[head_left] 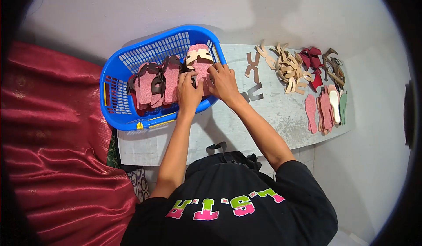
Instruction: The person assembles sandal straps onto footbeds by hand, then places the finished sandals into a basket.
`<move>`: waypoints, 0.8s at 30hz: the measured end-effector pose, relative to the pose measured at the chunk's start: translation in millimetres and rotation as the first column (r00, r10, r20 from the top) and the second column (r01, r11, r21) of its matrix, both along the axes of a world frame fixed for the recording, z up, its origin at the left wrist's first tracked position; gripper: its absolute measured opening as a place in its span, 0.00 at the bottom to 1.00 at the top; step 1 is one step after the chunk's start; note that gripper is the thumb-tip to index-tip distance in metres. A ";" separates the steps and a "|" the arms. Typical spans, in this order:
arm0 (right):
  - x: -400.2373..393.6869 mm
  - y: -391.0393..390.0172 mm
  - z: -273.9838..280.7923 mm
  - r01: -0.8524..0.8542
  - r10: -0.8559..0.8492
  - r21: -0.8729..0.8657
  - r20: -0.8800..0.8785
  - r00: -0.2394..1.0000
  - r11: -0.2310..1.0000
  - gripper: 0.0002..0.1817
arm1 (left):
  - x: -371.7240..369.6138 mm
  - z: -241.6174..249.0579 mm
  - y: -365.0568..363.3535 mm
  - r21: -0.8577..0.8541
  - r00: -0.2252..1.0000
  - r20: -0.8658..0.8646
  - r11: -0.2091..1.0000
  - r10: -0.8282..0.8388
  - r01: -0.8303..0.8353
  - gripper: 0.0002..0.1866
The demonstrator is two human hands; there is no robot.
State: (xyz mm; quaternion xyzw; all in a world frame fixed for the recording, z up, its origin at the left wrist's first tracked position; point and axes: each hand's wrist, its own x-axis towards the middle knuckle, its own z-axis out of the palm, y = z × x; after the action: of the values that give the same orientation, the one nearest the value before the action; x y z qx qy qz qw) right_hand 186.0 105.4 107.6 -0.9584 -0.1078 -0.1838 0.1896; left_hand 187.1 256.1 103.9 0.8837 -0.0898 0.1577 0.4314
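A blue plastic basket (107, 109) holds several sandals with pink speckled soles. Standing at its right end is a sandal (202, 69) with a cream strap. My left hand (190, 93) grips this sandal's left edge, its fingers curled. On the opposite edge, my right hand (223, 82) has its fingers bent against the sole. Left of my hands, a dark-strapped sandal (170, 81) leans among others like it. Both hands partly hide the lower end of the cream-strapped sandal.
Under the basket is a grey table (272, 118). To the right lie brown strap pieces (252, 65), a pile of beige straps (290, 68), dark red straps (313, 65), a hammer (328, 61) and several insoles (325, 109). Red cloth (52, 136) hangs at left; a wall stands behind.
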 end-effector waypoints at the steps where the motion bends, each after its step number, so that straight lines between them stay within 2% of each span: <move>1: -4.9 -3.1 3.4 0.005 -0.005 -0.001 0.008 1.000 1.000 0.20 | -5.8 2.9 -2.5 -0.015 0.997 0.076 1.000 0.005 -0.004 0.14; 6: -46.9 -23.3 12.7 0.075 -0.077 0.158 0.011 0.997 0.985 0.18 | -50.7 27.7 -38.1 -0.138 0.974 0.225 0.989 -0.030 0.063 0.08; 11: -97.3 -71.5 -8.2 0.192 -0.198 0.247 0.003 0.980 0.950 0.19 | -109.2 1.8 -92.6 -0.196 0.938 0.295 0.950 -0.181 0.245 0.09; 13: -119.9 -97.8 -16.4 0.266 -0.260 0.258 -0.059 0.964 0.929 0.19 | -129.3 -11.3 -120.5 -0.270 0.954 0.185 0.921 -0.235 0.279 0.10; 15: -144.2 -129.1 -25.0 0.350 -0.326 0.263 -0.131 0.936 0.899 0.19 | -141.7 -32.0 -148.1 -0.226 0.941 0.117 0.914 -0.318 0.337 0.12; 17: -168.7 -165.3 -49.8 0.435 -0.393 0.236 -0.205 0.897 0.869 0.20 | -149.8 -49.2 -178.6 -0.133 0.912 -0.015 0.905 -0.409 0.404 0.15; 18: -181.8 -183.2 -64.6 0.445 -0.403 0.237 -0.206 0.892 0.864 0.20 | -152.3 -57.2 -191.9 -0.028 0.884 -0.036 0.885 -0.465 0.465 0.18; 19: -198.1 -201.7 -81.7 0.494 -0.443 0.180 -0.262 0.857 0.851 0.23 | -157.2 -67.8 -207.4 -0.028 0.879 -0.038 0.880 -0.475 0.475 0.18; 21: -232.9 -239.3 -114.9 0.548 -0.491 0.118 -0.318 0.811 0.828 0.25 | -169.6 -96.0 -241.7 0.094 0.818 -0.218 0.823 -0.533 0.561 0.20; 22: -251.2 -256.5 -130.8 0.567 -0.499 0.061 -0.402 0.767 0.822 0.26 | -175.8 -117.7 -258.1 0.146 0.804 -0.263 0.802 -0.533 0.579 0.22; 23: -265.4 -274.0 -138.9 0.579 -0.506 0.005 -0.480 0.717 0.815 0.27 | -183.7 -128.3 -273.6 0.146 0.798 -0.263 0.796 -0.542 0.588 0.22; 24: -277.1 -290.3 -140.5 0.588 -0.513 0.006 -0.481 0.711 0.809 0.27 | -192.7 -136.7 -287.4 0.212 0.798 -0.305 0.780 -0.520 0.589 0.23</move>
State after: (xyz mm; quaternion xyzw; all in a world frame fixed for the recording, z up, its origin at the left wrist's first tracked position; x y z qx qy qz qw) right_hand -91.1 -184.9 -33.0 -0.9436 0.2462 -0.0094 0.2212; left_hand -5.6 -31.3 -32.7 0.8837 -0.3194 -0.0956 0.3285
